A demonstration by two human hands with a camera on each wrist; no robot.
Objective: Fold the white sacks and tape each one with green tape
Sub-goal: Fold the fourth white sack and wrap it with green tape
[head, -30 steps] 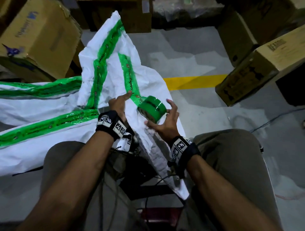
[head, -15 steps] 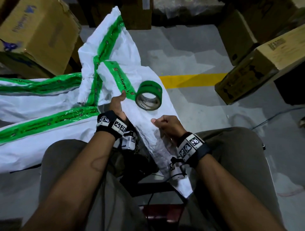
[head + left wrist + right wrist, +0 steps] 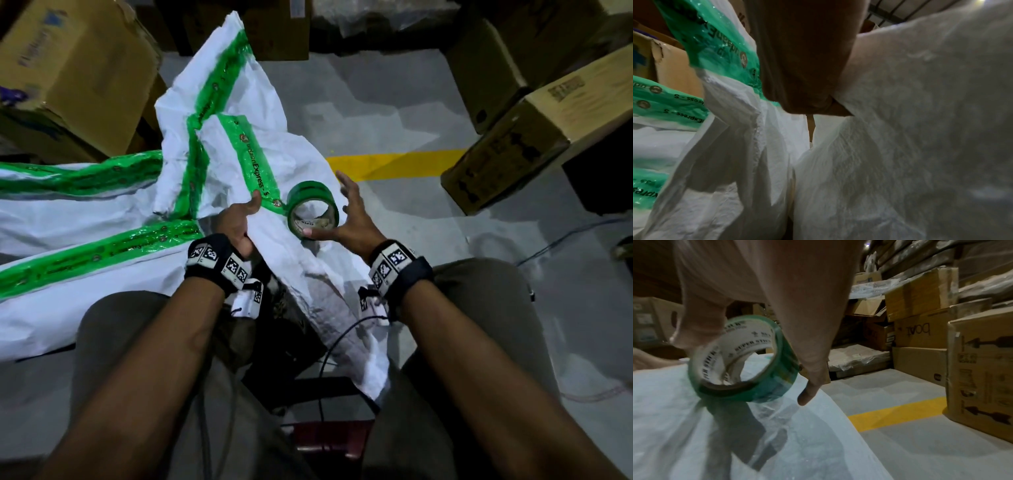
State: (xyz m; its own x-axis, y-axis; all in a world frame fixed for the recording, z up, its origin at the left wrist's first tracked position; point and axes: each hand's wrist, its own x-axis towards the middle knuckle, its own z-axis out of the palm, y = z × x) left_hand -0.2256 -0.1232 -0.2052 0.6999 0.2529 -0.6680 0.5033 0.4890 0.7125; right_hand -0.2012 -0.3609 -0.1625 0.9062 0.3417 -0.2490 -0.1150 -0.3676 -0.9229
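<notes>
A crumpled white sack [image 3: 291, 154] with a green tape strip [image 3: 250, 157] lies over my lap and the floor. My left hand [image 3: 239, 219] grips its near edge, thumb on top by the strip and fingers hidden beneath; in the left wrist view the palm [image 3: 797, 56] presses into the sack [image 3: 920, 113]. The green tape roll [image 3: 312, 209] stands on the sack at the strip's end. My right hand [image 3: 349, 219] is spread around the roll, thumb touching its near rim. In the right wrist view the roll [image 3: 777, 378] sits between thumb and straight fingers [image 3: 809, 369].
Another taped white sack [image 3: 68, 240] lies to the left. Cardboard boxes stand at left [image 3: 75, 75], back [image 3: 281, 31] and right [image 3: 548, 130]. A yellow line [image 3: 394, 164] crosses the grey floor. A black cable [image 3: 329, 349] hangs between my knees.
My right hand left the roll on the sack, pinched the sack's fold, and has now returned to the roll with fingers spread. My left hand kept its grip.
</notes>
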